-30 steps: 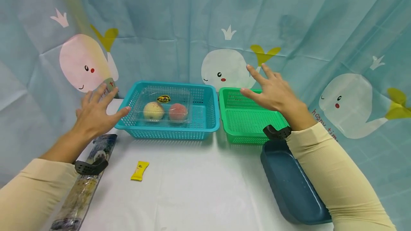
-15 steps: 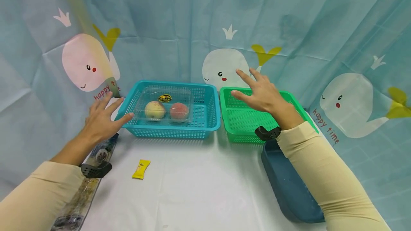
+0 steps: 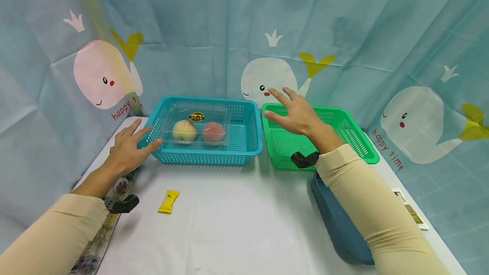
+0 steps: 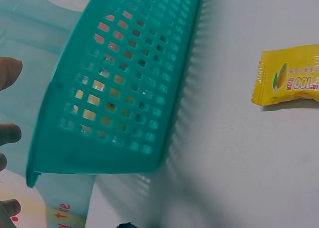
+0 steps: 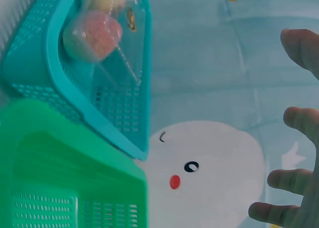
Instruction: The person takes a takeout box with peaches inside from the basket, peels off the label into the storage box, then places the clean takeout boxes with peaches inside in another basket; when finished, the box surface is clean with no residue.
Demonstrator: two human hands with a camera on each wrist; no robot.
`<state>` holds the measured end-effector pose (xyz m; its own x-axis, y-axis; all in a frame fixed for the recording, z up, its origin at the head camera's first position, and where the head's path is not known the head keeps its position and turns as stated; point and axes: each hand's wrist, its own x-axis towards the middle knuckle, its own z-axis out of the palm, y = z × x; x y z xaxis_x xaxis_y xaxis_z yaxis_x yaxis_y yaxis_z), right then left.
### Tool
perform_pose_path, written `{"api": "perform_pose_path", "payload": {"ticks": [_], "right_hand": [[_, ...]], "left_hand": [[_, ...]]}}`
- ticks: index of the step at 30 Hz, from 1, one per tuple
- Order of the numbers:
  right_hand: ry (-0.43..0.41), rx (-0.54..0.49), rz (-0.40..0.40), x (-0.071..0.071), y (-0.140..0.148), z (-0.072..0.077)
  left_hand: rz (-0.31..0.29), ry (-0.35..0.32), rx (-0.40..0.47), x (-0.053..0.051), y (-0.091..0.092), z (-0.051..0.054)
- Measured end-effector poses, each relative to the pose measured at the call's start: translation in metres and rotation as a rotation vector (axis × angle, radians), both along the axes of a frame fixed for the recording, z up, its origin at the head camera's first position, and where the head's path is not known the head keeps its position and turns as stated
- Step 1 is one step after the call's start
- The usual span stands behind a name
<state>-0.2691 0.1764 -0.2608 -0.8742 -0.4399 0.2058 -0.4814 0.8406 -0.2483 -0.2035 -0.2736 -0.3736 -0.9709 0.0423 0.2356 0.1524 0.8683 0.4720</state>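
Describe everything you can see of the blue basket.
The blue basket looks like plastic: rectangular, open-topped, with a smooth rim and small holes through its walls and floor. It stands upright on the white table, holding a clear box with two round fruits inside. The green basket sits close by its right end. The left hand is beside its left end, not gripping it; contact is unclear.

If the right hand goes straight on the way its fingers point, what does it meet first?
Probably the curtain, near its printed white whale. The right hand points that way, seemingly above the green basket, though depth is hard to judge from here.
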Motion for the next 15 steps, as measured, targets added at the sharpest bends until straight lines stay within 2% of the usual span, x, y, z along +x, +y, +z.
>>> {"api": "perform_pose_path", "payload": {"ticks": [6, 15], "right_hand": [[-0.042, -0.044, 0.026, -0.004, -0.011, -0.009], [-0.111, -0.053, 0.018, -0.012, -0.022, -0.020]], "left_hand": [[0.003, -0.026, 0.024, -0.001, -0.001, -0.010], [0.007, -0.063, 0.047, -0.004, 0.000, -0.019]]}}
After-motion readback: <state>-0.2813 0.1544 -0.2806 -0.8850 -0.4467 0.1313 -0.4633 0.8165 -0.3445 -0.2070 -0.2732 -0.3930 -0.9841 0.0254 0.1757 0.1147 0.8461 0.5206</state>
